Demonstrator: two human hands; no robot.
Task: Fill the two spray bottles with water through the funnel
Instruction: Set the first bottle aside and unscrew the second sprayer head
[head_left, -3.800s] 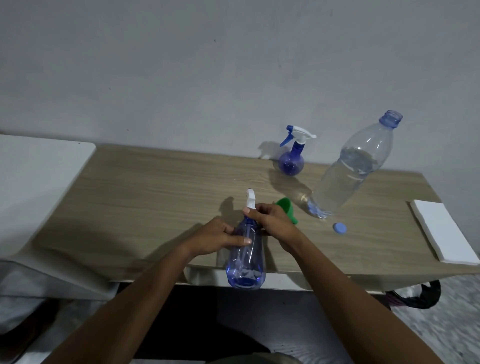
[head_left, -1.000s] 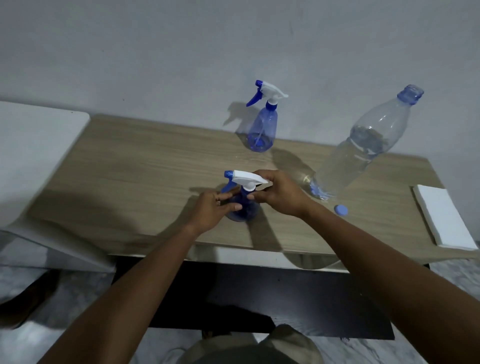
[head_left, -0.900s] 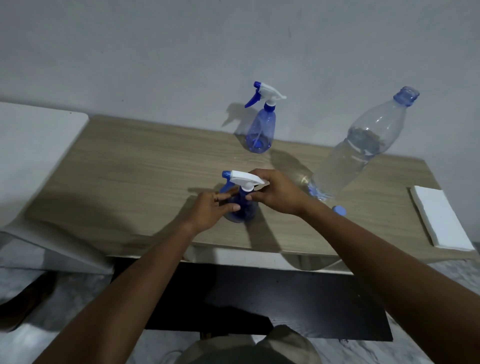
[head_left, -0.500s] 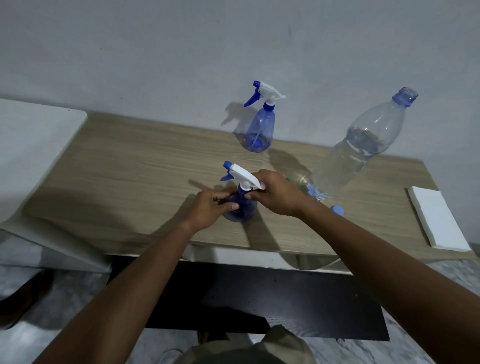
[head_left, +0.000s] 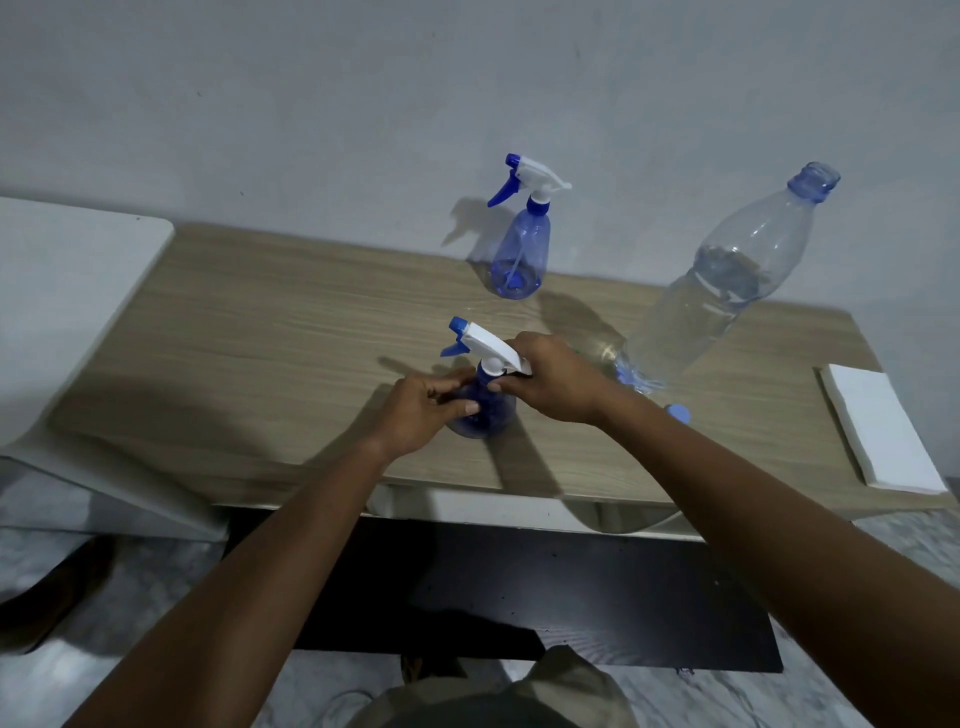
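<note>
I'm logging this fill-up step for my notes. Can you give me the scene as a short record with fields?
near spray bottle: on table, body held by left hand
sprayer head: tilted, gripped by right hand
far spray bottle: upright by wall, head on
water bottle: uncapped, partly full
blue cap: on table beside it
funnel: not clearly visible

A near spray bottle stands on a table, middle front. The left hand holds its body from the left; the right hand holds its spray head from the right. Behind it, by the wall, stands a far spray bottle. To its right and slightly behind is a water bottle, with a loose cap just before that. Far right lies a flat pad.
</note>
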